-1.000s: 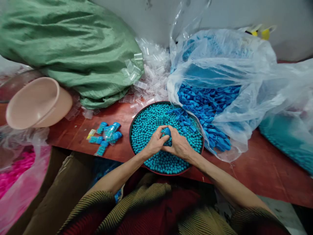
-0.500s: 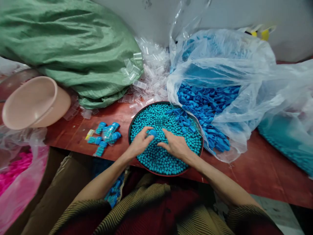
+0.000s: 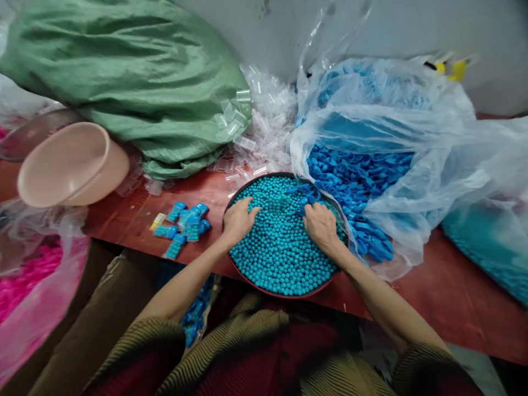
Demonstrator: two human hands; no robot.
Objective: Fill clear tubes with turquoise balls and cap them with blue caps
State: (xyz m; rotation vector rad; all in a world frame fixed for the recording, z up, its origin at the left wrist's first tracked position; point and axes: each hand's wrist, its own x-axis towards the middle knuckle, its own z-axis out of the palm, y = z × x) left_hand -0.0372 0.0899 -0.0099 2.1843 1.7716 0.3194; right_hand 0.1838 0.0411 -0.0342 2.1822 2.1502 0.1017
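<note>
A round basin [image 3: 231, 258] full of small turquoise beads [image 3: 280, 264] stands in front of me. Over its left side is my left hand [image 3: 239, 221], thumb and fingers apart, with beads visible in the gap. My right hand [image 3: 320, 226] is at the basin's right side with its fingers curled down on blue plastic caps [image 3: 310, 192] that lie on the beads. A bit of blue shows by its thumb; the fingertips are partly hidden. A clear little container [image 3: 277, 203] rests among the beads. Several bead-filled containers with blue caps [image 3: 192, 226] lie on the table to the left.
Behind the basin is a heap of clear empty containers [image 3: 268, 126] beside a green sack [image 3: 136, 82]. A clear plastic bag [image 3: 421, 187] spills blue caps at right; another bag of beads [image 3: 487, 258] is beyond. A pale pink tub [image 3: 70, 165] stands left on the red table [image 3: 127, 220].
My left hand no longer shows the blue-capped piece it held and has drawn to the basin's left side. My right hand has moved right, onto the caps, and its fingers have curled.
</note>
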